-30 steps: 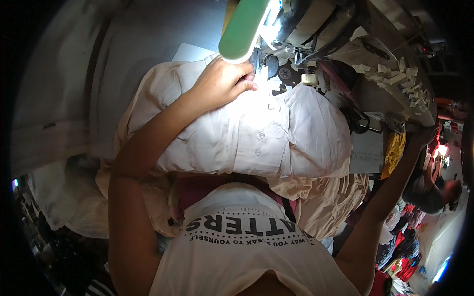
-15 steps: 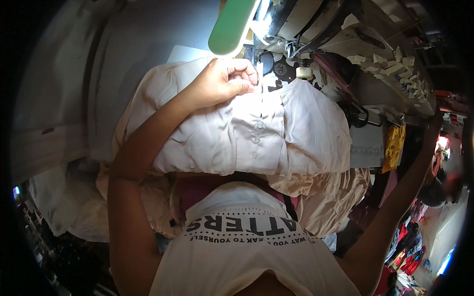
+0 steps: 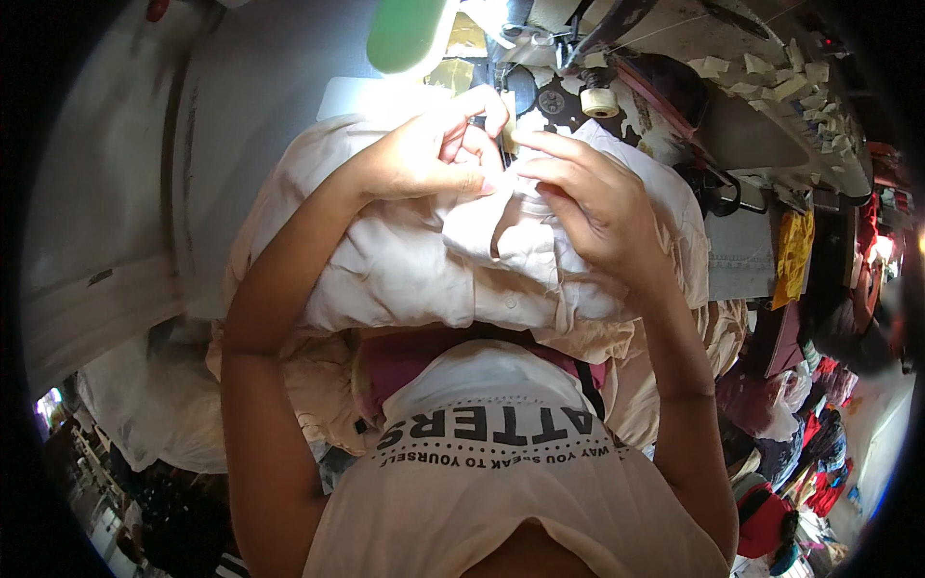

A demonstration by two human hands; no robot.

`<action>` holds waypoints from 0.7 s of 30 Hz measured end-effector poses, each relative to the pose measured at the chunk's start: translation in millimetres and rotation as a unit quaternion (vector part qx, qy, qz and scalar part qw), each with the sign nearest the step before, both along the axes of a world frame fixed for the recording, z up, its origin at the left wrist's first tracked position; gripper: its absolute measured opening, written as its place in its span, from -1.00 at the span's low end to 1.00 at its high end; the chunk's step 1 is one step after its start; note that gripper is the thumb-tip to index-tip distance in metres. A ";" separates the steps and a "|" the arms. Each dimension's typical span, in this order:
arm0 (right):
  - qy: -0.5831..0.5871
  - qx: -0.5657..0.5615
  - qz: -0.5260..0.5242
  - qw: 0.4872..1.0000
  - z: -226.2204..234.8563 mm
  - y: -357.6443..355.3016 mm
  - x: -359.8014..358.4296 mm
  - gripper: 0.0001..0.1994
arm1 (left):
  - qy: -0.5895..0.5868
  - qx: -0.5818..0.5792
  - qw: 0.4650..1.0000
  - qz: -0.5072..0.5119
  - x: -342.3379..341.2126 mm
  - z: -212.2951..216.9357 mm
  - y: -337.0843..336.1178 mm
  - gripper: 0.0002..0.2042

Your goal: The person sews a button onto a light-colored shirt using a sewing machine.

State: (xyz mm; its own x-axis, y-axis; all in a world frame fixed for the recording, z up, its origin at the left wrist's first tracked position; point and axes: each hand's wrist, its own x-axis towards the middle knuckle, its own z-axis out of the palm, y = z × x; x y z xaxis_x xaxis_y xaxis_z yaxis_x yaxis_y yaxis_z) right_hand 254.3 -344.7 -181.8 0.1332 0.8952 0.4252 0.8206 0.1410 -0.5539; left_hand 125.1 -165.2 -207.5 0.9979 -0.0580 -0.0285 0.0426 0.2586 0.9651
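Observation:
A white buttoned shirt (image 3: 376, 260) lies bunched across the worktop in front of me, lit brightly near its front band. My left hand (image 3: 424, 159) is closed in a pinch on the shirt's front band, thumb against curled fingers. From the right, my right hand (image 3: 602, 207) reaches to the same band with its fingers stretched and slightly apart; their tips are at the fabric. Part of the band (image 3: 472, 231) stands up in a fold below the fingertips. Just beyond both hands is the sewing machine's working area (image 3: 525, 91), partly hidden by my fingers.
A green rounded panel (image 3: 409, 34) stands beyond my left hand. Small pale scraps (image 3: 795, 87) lie along the machine body at upper right, near a white round knob (image 3: 598, 101). Yellow cloth (image 3: 794, 255) hangs at the right. Beige fabric (image 3: 318, 385) gathers below the worktop.
My right hand has come in from the far right to the shirt's front band. The band has been lifted into a fold, while my left hand keeps its pinch.

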 end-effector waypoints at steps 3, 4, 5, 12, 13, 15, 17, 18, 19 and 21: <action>0.016 -0.042 0.028 0.999 1.8 12.3 -0.1 -0.87 | -0.002 0.053 0.999 0.013 -1.7 -1.0 1.4 -0.69; 0.018 -0.057 0.035 0.998 7.3 14.2 2.0 -0.88 | -0.004 0.069 0.997 0.018 -2.5 -2.2 2.3 -0.68; 0.021 -0.073 0.042 0.996 12.1 15.5 4.2 -0.88 | -0.008 0.086 0.996 0.018 -2.9 -1.2 3.3 -0.68; 0.023 -0.040 0.054 0.997 5.9 16.6 9.6 -0.90 | -0.007 0.038 0.998 0.042 -3.6 -5.1 -0.9 -0.65; 0.024 -0.045 0.046 0.998 5.5 17.2 10.1 -0.89 | -0.007 0.030 0.998 0.050 -3.3 -5.4 -1.2 -0.65; 0.025 -0.053 0.029 0.998 4.5 18.0 9.9 -0.87 | -0.017 0.047 0.997 0.055 -2.8 -4.8 -1.6 -0.64; 0.034 -0.054 0.014 0.998 3.1 17.1 9.6 -0.86 | -0.024 0.075 0.995 0.055 -1.5 -6.4 -1.2 -0.65; 0.039 -0.054 0.006 0.998 2.0 16.1 9.3 -0.86 | -0.026 0.094 0.994 0.050 -1.9 -10.2 0.1 -0.66; 0.040 -0.040 -0.018 0.998 2.5 12.6 10.4 -0.86 | -0.034 0.110 0.992 0.042 1.9 -10.2 0.6 -0.68; 0.040 -0.010 -0.069 0.997 2.6 2.4 12.1 -0.85 | 0.028 0.128 0.991 -0.014 -1.5 -1.9 2.7 -0.71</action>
State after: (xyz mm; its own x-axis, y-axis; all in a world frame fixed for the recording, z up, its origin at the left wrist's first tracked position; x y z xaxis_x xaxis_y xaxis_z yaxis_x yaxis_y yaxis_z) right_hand 266.3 -342.3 -179.2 0.2892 0.8736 0.3913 0.7841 0.0182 -0.6203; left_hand 123.6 -162.5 -209.4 0.9926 -0.0687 -0.1001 0.1005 0.0033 0.9949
